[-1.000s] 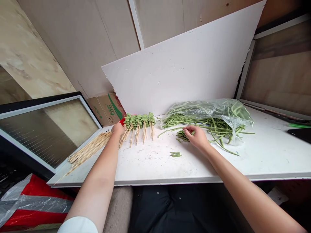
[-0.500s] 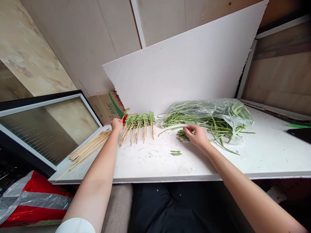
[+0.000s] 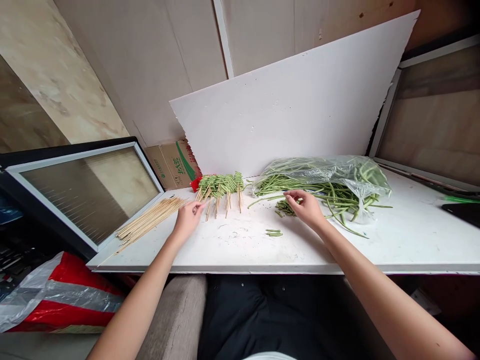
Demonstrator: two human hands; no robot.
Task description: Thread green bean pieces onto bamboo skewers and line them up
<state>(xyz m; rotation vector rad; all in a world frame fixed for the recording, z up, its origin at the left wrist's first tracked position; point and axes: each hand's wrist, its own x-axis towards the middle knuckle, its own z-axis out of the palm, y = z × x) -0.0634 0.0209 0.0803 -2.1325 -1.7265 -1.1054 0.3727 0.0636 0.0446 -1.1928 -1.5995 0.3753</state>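
Note:
My left hand (image 3: 188, 218) is just above the table at the left, fingers loosely curled and apart, with nothing visible in it. Beside its fingertips lie skewers threaded with short green bean pieces (image 3: 221, 185), their bare sticks pointing toward me. My right hand (image 3: 305, 206) hovers at a small heap of cut bean pieces (image 3: 284, 208) and partly covers it. Its thumb and fingers are a little apart, and I see nothing held between them. A few cut pieces (image 3: 274, 233) lie side by side nearer to me.
Plain bamboo skewers (image 3: 150, 222) lie in a bundle at the left. Long green beans (image 3: 330, 192) spill from a clear plastic bag (image 3: 352, 167) at the back right. A cardboard box (image 3: 174, 165) and a leaning white board (image 3: 285, 110) stand behind the white table (image 3: 232, 255).
My left hand has let go of a bean skewer at the left end of the row and drawn back toward me. The right hand stays near the cut pieces. The view has shifted slightly.

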